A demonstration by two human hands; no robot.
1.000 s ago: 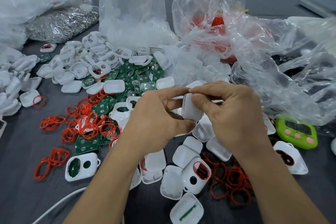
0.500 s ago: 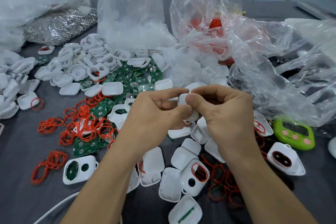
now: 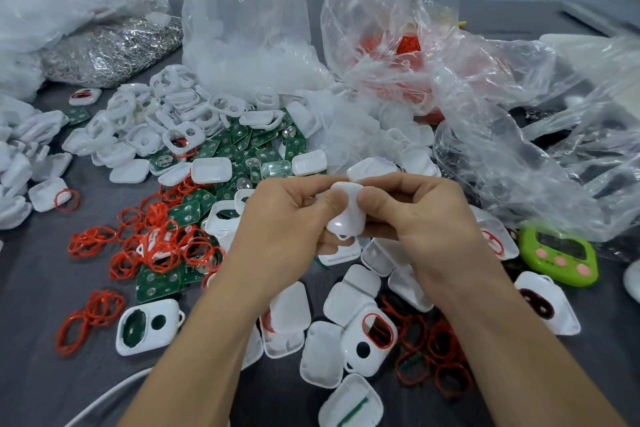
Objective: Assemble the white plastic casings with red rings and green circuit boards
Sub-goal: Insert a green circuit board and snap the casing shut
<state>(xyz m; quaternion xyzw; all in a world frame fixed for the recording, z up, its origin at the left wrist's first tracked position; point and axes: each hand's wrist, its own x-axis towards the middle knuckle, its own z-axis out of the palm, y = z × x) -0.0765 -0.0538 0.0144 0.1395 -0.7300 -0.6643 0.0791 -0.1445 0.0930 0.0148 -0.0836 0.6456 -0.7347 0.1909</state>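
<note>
Both hands hold one white plastic casing [image 3: 346, 215] above the middle of the table. My left hand [image 3: 287, 229] pinches its left side with thumb and fingers. My right hand [image 3: 422, 218] pinches its right side, thumb on top. The casing's smooth back faces me; its inside is hidden. Loose red rings [image 3: 162, 246] and green circuit boards [image 3: 242, 149] lie in a heap to the left. More white casings [image 3: 349, 298] lie under my hands, one with a red ring fitted [image 3: 377, 326].
Clear plastic bags [image 3: 249, 28] of white and red parts stand behind the heap. A bag of silver metal pieces [image 3: 107, 49] lies at the far left. A green timer [image 3: 561, 253] sits at the right. A white cable [image 3: 114, 395] crosses the lower left.
The casing has turned between my fingers, its lower end now tipped toward me. My thumbs have shifted on it. The view has drifted slightly.
</note>
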